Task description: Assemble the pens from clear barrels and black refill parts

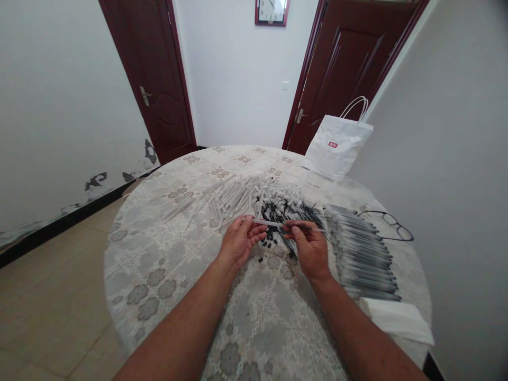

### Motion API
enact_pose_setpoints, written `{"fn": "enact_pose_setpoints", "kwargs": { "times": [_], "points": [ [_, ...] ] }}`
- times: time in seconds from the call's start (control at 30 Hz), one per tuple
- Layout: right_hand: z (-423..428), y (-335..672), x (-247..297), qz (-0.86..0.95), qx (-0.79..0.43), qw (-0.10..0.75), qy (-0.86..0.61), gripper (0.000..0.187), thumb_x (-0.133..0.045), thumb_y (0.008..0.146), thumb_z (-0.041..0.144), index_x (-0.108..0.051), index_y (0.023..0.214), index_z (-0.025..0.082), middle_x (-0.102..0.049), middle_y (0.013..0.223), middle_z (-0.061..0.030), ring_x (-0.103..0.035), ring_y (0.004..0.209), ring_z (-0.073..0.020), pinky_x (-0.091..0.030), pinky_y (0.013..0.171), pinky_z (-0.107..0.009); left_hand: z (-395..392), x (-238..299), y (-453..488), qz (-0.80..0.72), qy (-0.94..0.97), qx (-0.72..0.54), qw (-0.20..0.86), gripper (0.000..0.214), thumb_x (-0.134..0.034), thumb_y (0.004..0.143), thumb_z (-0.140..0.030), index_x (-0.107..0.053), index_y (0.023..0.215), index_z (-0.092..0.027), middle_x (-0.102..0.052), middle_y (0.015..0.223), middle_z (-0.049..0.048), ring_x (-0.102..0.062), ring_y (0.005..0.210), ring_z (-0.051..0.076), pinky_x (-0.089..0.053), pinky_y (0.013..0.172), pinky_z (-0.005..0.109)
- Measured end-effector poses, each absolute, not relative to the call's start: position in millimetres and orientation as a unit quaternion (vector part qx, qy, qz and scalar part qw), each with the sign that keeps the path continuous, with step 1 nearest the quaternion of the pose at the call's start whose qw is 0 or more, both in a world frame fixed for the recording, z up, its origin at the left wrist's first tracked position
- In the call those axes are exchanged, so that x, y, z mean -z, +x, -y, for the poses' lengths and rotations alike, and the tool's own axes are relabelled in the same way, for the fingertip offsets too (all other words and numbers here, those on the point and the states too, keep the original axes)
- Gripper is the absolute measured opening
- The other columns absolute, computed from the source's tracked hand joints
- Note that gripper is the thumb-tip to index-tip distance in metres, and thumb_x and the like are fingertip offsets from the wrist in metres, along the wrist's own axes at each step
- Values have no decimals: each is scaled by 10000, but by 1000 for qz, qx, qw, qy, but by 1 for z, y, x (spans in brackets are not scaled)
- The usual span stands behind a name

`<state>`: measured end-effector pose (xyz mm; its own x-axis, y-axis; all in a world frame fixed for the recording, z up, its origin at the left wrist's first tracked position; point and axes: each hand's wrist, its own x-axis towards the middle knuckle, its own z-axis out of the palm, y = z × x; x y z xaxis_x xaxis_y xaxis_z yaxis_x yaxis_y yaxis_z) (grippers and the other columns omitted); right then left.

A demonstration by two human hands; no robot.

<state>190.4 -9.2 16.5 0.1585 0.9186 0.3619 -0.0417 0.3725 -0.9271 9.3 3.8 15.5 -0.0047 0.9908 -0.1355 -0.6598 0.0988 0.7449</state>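
My left hand (239, 242) pinches one end of a translucent white pen barrel (268, 223), held level above the table. At the barrel's other end, my right hand (311, 251) is closed on a thin ink refill (322, 230), whose pale end sticks out to the right. I cannot tell how far the refill sits inside the barrel. Behind my hands lie a heap of pen barrels (234, 197), a pile of small white pen parts (288, 196), black caps or plugs (270, 237) and a bunch of dark refills (311, 212).
A row of several pens (361, 254) lies to the right on the round, cloth-covered table (166, 286). Eyeglasses (392, 225) rest beyond the row. A white paper bag (337, 145) stands at the back right. Folded white material (397, 320) lies near the right edge.
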Motion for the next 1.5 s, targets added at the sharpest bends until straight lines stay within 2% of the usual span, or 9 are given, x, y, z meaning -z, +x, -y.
{"fn": "enact_pose_setpoints", "kwargs": {
  "times": [0.2,0.3,0.53,0.63,0.77,0.87,1.03,1.2,1.5],
  "points": [
    [10,187,-5,530,-435,581,-439,259,-724,807,376,-686,986,193,-741,843,-46,-690,688,-179,-574,661,-325,5,-20,17,-306,237,-585,713,225,-718,843,-239,-619,1010,-125,-727,939,99,-718,772,154,-600,708,262],
    [10,188,-2,521,-467,579,-419,300,-736,785,397,-672,995,193,-734,885,-59,-682,677,-180,-570,634,-325,9,-17,23,-284,250,-562,735,240,-727,836,-241,-625,1017,-120,-735,913,108,-724,783,167,-598,703,260],
    [1,202,-5,421,-503,670,-347,373,-442,940,532,-610,1084,231,-679,930,-54,-658,661,-158,-523,554,-282,7,-8,26,-292,242,-568,731,232,-734,830,-252,-632,996,-125,-737,939,114,-726,821,176,-600,698,262],
    [3,197,2,467,-494,632,-372,399,-406,966,540,-583,1172,247,-674,1002,-68,-673,784,-184,-556,629,-313,12,-8,29,-278,275,-523,757,254,-755,807,-250,-655,996,-113,-735,973,140,-728,830,185,-596,707,259],
    [11,182,8,549,-499,545,-390,483,-364,978,563,-504,1341,279,-642,1211,-95,-642,1090,-237,-557,867,-410,19,-8,38,-273,310,-450,792,250,-762,798,-269,-674,964,-104,-731,966,146,-723,775,168,-587,669,242],
    [11,180,5,542,-514,552,-370,507,-323,982,568,-476,1370,279,-634,1235,-99,-633,1116,-244,-559,854,-408,17,-10,37,-282,284,-470,786,229,-734,826,-286,-656,949,-110,-730,937,131,-721,748,165,-585,650,249],
    [1,198,0,561,-354,571,-483,407,-506,933,468,-571,1249,220,-683,1067,-89,-665,867,-213,-536,661,-317,1,-21,12,-282,179,-605,722,181,-676,876,-306,-631,907,-133,-733,834,82,-720,744,180,-596,677,294],
    [-3,209,1,756,-104,414,-496,228,-516,916,279,-687,1033,185,-680,968,-90,-619,924,-225,-486,853,-363,-13,-29,-14,-265,82,-688,671,181,-631,909,-302,-634,877,-124,-723,764,60,-717,688,152,-586,668,265],
    [4,190,6,862,4,224,-455,296,-470,948,166,-681,1149,218,-629,1032,-93,-572,988,-218,-464,879,-317,-17,-25,-21,-245,77,-712,654,193,-575,941,-320,-609,896,-136,-728,816,84,-733,743,182,-585,675,291]
  ]
}}
